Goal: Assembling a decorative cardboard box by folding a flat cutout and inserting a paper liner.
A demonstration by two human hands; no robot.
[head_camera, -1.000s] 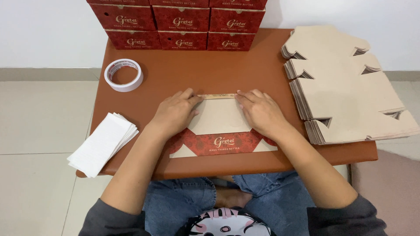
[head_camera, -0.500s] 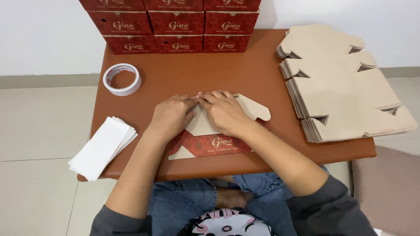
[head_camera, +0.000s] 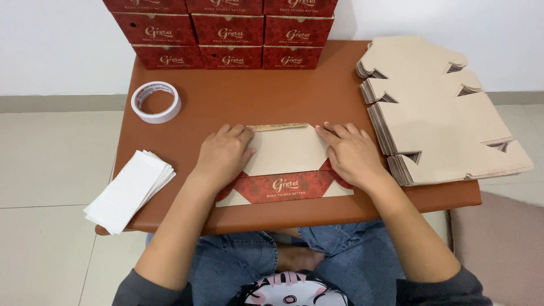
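A flat cardboard box blank (head_camera: 286, 156), brown inside with a red patterned band along its near side, lies on the brown table (head_camera: 266, 99) in front of me. My left hand (head_camera: 224, 156) presses flat on its left part, fingers spread. On the right part rests my right hand (head_camera: 351, 154), palm down with fingers pointing toward the far folded edge. Neither hand grips anything.
A stack of unfolded brown box blanks (head_camera: 442, 113) fills the table's right side. Finished red boxes (head_camera: 229, 34) are stacked along the far edge. A roll of white tape (head_camera: 156, 102) sits at the left, and a pile of white paper strips (head_camera: 130, 190) overhangs the near left corner.
Half a second ago both hands met at the blank's middle, folding a flap. Now they have slid apart to its left and right sides and the flap lies flat.
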